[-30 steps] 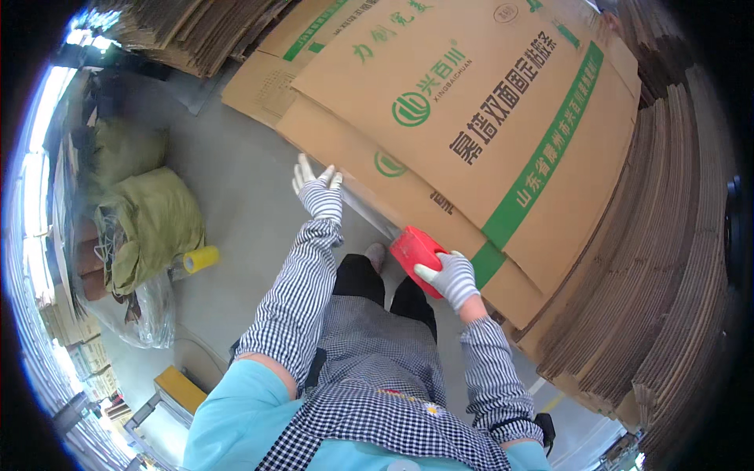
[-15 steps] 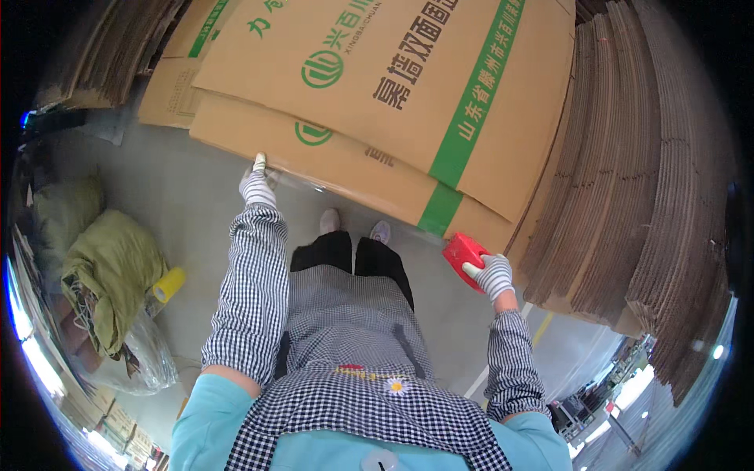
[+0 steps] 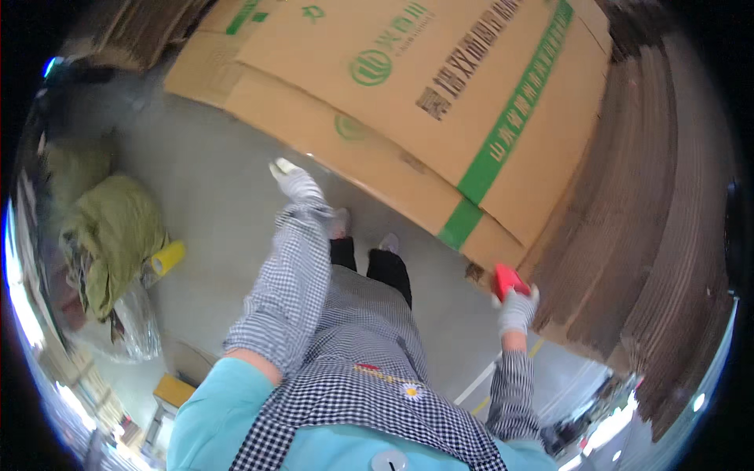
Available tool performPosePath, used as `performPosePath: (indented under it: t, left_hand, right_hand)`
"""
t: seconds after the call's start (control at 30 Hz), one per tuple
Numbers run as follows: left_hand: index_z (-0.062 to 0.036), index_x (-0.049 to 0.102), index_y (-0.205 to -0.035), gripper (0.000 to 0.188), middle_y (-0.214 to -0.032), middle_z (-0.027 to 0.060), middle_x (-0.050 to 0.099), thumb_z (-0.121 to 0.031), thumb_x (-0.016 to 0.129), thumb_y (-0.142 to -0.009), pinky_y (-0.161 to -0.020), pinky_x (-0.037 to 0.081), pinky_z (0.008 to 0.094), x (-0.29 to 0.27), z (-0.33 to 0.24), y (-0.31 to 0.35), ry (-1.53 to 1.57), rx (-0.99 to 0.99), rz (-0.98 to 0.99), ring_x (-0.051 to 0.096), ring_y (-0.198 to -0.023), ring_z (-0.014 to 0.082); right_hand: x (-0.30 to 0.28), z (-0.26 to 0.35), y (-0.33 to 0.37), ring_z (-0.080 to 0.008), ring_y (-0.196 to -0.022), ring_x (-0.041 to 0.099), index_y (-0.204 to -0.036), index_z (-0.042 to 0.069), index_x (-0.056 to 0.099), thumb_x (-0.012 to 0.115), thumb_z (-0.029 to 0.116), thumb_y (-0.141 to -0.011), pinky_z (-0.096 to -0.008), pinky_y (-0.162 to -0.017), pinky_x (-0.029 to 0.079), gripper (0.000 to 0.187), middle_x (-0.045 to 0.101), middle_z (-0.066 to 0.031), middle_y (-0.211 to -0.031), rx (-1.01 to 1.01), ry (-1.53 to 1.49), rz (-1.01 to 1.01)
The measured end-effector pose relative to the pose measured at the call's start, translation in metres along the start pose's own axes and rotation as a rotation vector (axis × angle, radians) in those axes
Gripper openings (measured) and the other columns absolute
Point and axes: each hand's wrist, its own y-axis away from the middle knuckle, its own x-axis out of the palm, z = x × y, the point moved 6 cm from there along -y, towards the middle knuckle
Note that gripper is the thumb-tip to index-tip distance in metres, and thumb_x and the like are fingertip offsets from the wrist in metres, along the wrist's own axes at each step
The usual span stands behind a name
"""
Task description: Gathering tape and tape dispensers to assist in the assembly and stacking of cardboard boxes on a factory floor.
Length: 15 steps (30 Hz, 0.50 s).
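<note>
My right hand (image 3: 517, 308), in a white glove, is closed around a red tape dispenser (image 3: 510, 280). It holds the dispenser against or just by the near right corner of a flat brown carton (image 3: 345, 161) with green print. My left hand (image 3: 297, 180), gloved too, is raised off the carton's near edge with its fingers apart and nothing in it. Another flat carton (image 3: 440, 47) lies on top, set a little back from the near edge. A shiny clear strip seems to run along the lower carton's near edge.
Tall stacks of folded cardboard (image 3: 620, 212) rise at the right, and more cardboard (image 3: 118, 27) stands at the far left. On the left, a green cloth bundle (image 3: 118, 228), a yellow roll (image 3: 168, 258) and clear plastic film (image 3: 141, 330) lie on the floor.
My left hand has let go of the carton's edge and moved right, toward me. My right hand has moved right and nearer with the red tape dispenser. The view has turned.
</note>
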Motion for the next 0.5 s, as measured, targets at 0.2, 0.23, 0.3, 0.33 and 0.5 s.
performPosePath:
  t: [0.2,0.23,0.3,0.33,0.5]
  left_hand:
    - [0.0078,0.024,-0.144,0.070,-0.154,0.0305,0.013,-0.031,0.051,-0.092,-0.116,0.018,0.0452,0.053,-0.049,0.159,-0.965,0.714,0.523,0.014,-0.143,0.0433]
    - [0.0065,0.024,-0.145,0.071,-0.154,0.0295,0.014,-0.033,0.051,-0.092,-0.117,0.015,0.0447,0.057,-0.048,0.140,-0.977,0.594,0.349,0.012,-0.143,0.0438]
    - [0.0063,0.022,-0.146,0.073,-0.155,0.0281,0.011,-0.031,0.053,-0.092,-0.117,0.014,0.0474,0.061,-0.051,0.085,-0.926,0.424,0.071,0.012,-0.144,0.0421]
    - [0.0075,0.018,-0.146,0.075,-0.156,0.0276,0.007,-0.028,0.055,-0.092,-0.116,0.015,0.0506,0.057,-0.060,0.049,-0.865,0.375,-0.024,0.014,-0.144,0.0399]
    - [-0.0003,0.039,-0.138,0.059,-0.134,0.0159,0.049,-0.027,0.064,-0.092,-0.101,0.042,0.0464,0.073,-0.008,0.087,0.576,-0.402,0.383,0.050,-0.120,0.0278]
  right_hand:
    - [-0.029,0.007,0.033,-0.0450,-0.110,0.055,-0.101,-0.004,0.069,0.072,0.061,-0.066,-0.0458,-0.100,0.041,0.073,0.061,-0.0321,-0.110,0.180,-0.115,0.111]
    - [-0.021,0.011,0.035,-0.0464,-0.103,0.058,-0.096,-0.006,0.068,0.072,0.062,-0.065,-0.0464,-0.095,0.045,0.075,0.064,-0.0318,-0.101,0.105,-0.187,0.029]
    - [-0.011,0.011,0.042,-0.0396,-0.094,0.063,-0.097,-0.006,0.068,0.078,0.051,-0.066,-0.0422,-0.087,0.049,0.066,0.066,-0.0275,-0.101,0.084,-0.367,0.035]
    - [-0.013,0.008,0.044,-0.0355,-0.092,0.063,-0.096,-0.004,0.069,0.077,0.050,-0.069,-0.0421,-0.087,0.048,0.061,0.067,-0.0239,-0.096,0.120,-0.513,0.107]
    - [0.026,-0.069,0.084,-0.0158,-0.072,0.060,-0.096,0.000,0.068,0.076,0.034,-0.079,-0.0322,-0.067,0.050,0.039,0.069,-0.0105,-0.084,0.298,-0.929,0.188]
